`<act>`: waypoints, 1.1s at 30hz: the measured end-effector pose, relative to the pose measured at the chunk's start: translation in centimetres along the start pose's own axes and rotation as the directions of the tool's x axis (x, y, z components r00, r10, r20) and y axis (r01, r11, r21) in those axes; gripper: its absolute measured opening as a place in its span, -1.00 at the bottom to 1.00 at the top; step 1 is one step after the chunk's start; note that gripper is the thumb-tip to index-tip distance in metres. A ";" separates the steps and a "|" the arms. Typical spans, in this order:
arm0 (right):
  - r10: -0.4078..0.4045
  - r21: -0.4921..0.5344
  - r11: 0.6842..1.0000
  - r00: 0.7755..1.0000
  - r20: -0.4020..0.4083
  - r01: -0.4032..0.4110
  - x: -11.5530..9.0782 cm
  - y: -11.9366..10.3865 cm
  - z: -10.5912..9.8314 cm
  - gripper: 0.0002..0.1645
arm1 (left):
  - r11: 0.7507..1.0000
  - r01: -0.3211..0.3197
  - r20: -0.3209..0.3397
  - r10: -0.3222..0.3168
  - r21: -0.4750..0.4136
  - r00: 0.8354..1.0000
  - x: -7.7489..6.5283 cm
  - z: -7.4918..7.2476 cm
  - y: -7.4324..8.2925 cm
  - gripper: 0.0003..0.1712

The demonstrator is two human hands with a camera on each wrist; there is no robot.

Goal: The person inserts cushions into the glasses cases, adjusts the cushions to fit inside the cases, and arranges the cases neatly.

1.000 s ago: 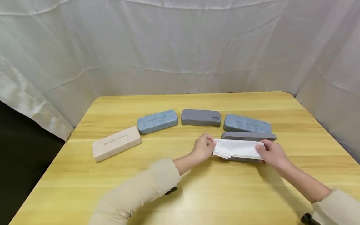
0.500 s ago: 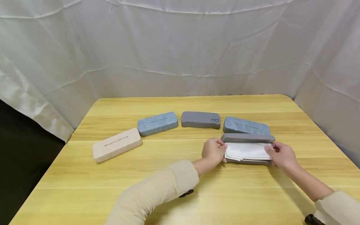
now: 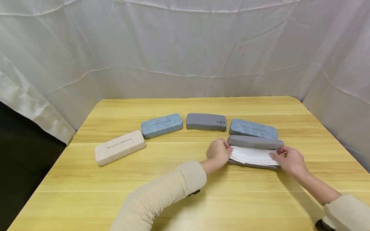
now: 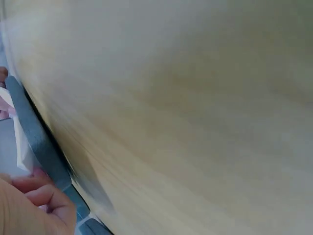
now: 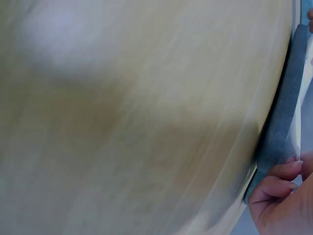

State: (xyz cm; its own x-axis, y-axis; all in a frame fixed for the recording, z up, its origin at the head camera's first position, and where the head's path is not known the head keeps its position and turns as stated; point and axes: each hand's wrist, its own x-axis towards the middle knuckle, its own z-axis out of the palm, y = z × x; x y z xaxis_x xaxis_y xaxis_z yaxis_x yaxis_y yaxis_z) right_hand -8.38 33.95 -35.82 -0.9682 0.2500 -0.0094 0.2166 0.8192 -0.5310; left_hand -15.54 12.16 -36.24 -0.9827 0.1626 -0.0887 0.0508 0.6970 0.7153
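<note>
An opened grey glasses case (image 3: 254, 142) lies on the right half of the table, its lid tilted up at the back. A folded white cloth (image 3: 251, 156) lies over its lower half. My left hand (image 3: 218, 152) pinches the cloth's left end at the case's left side. At the other end my right hand (image 3: 290, 159) pinches the cloth between thumb and fingers. In the left wrist view, the left hand's curled fingers (image 4: 49, 200) are beside the case's grey wall (image 4: 36, 132). The right wrist view shows the right fingers (image 5: 279, 188) at the case's end (image 5: 279, 132).
Behind the opened case is a blue glasses case (image 3: 254, 129). Farther left stand a closed grey case (image 3: 206, 121) with a glasses print, another blue case (image 3: 162, 125) and a beige case (image 3: 120, 147). White curtains (image 3: 185, 48) hang around the wooden table (image 3: 86, 192).
Both hands moved right with the cloth, and it came down from over the case's left side into the opened case. Lately the lid leans a little farther forward over the cloth.
</note>
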 end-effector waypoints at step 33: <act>-0.608 -0.180 0.780 0.794 0.010 0.599 1.2 -1.1 -2.1 0.23 | 0.749 -0.638 0.235 0.597 0.178 0.767 1.9 -1.9 -1.6 -0.12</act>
State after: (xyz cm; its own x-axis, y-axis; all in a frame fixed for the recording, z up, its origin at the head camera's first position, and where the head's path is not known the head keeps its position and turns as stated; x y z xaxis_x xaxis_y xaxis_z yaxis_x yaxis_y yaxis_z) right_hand -9.56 34.42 -33.43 -0.9018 -0.3046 0.3065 -0.3888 0.8816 -0.2675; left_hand -17.79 9.98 -36.20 -0.6817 0.7049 0.1961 0.6965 0.5430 0.4690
